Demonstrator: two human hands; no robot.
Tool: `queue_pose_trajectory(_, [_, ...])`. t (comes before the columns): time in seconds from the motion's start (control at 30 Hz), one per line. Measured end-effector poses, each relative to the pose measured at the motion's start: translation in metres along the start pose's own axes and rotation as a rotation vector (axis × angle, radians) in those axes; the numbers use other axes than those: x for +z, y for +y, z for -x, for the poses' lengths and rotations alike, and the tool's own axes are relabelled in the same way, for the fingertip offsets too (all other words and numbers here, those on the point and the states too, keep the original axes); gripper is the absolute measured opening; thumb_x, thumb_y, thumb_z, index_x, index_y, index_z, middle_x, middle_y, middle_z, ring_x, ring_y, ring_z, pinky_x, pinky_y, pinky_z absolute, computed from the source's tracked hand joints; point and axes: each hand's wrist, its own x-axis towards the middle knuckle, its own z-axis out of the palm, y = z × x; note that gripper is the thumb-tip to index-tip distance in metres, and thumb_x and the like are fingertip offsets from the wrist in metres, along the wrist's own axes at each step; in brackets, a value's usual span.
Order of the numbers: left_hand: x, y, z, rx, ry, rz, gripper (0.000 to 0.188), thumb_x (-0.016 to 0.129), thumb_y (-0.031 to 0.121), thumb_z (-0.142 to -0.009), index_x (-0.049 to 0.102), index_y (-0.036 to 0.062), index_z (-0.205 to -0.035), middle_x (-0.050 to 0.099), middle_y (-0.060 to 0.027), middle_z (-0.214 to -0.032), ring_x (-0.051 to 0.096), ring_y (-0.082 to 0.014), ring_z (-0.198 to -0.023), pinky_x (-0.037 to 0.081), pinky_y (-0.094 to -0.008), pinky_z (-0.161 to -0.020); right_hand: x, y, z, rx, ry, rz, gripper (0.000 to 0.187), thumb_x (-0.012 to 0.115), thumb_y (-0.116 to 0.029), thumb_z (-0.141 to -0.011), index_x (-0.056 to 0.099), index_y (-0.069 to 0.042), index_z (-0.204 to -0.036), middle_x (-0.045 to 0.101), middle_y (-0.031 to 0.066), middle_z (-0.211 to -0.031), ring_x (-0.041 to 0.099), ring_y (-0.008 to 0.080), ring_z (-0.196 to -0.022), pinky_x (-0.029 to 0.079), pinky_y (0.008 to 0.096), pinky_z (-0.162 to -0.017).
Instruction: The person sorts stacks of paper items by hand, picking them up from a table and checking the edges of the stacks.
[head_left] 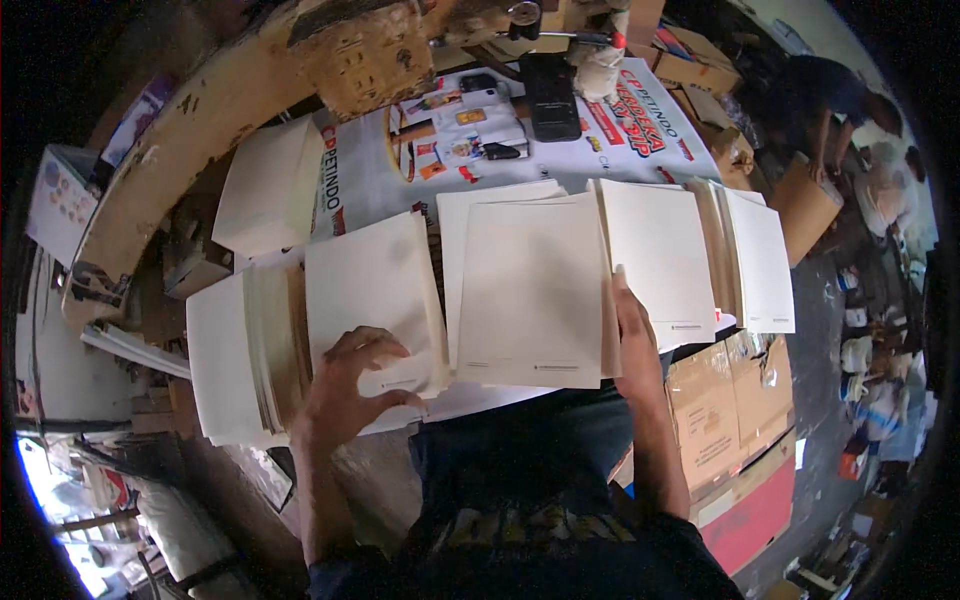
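Long axis running fore and aft, the centre paper stack point(530, 285) sits between the hands: right hand point(641, 352) nearer, along its right edge, grip impossible to tell; left hand point(345, 390) loosely curled, thumb parted, over the neighbouring paper stack point(368, 275).

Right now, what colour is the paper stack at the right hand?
The paper stack is off-white; head view shows it.

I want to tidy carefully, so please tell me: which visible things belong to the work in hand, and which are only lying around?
Apparently in use:
middle paper stack, at the right hand
paper stack by the left hand
neighbouring paper stacks

Apparently lying about:
cardboard boxes, lower right
brown carton, upper right
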Motion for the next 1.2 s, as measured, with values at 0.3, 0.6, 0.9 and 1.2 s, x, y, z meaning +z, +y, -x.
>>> queue_pose_trajectory(0.3, [0.010,-0.030,0.036,-0.498,0.359,0.466,0.025,0.078,0.007,-0.081,0.069,-0.0048,-0.101,0.071,-0.0101,-0.083,0.067,-0.0123,-0.069,0.057,-0.0259,-0.057,0.005,-0.003,0.005,-0.128,-0.307,-0.045,0.036,0.067,-0.005,-0.088,0.055,-0.001,-0.121,0.065,0.0064,-0.099,0.062,0.0139,-0.088,0.053,0.0276,-0.078])
queue_pose_trajectory(0.6, [0.016,-0.087,0.043,-0.131,0.890,0.863,0.039,0.053,0.029,-0.100,0.058,-0.0039,-0.121,0.064,-0.0142,-0.112,0.060,-0.0243,-0.106,0.049,-0.0371,-0.093,0.080,0.009,0.020,-0.205,-0.365,0.160,0.069,0.058,-0.009,-0.096,0.020,-0.004,-0.153,0.057,0.0168,-0.130,0.058,0.0222,-0.116,0.044,0.0355,-0.101])
queue_pose_trajectory(0.9, [-0.021,-0.076,0.036,-0.450,0.606,-0.471,0.042,0.058,0.022,-0.096,0.053,-0.0062,-0.128,0.065,-0.0212,-0.106,0.063,-0.0325,-0.094,0.049,-0.0393,-0.087,0.165,0.029,0.030,-0.041,-0.968,-0.268,0.063,0.045,-0.010,-0.098,0.015,-0.001,-0.153,0.034,0.0167,-0.153,0.033,0.0241,-0.139,0.027,0.0318,-0.114])
queue_pose_trajectory(1.2, [0.004,0.047,0.006,-0.126,0.689,0.168,0.062,0.065,0.022,-0.094,0.037,-0.0064,-0.141,0.055,-0.0204,-0.125,0.054,-0.0267,-0.112,0.049,-0.0349,-0.090,0.072,-0.022,0.040,-0.167,-0.587,-0.275,0.063,0.057,-0.031,-0.098,0.032,-0.001,-0.147,0.054,0.0086,-0.116,0.050,0.0148,-0.113,0.045,0.0265,-0.091])
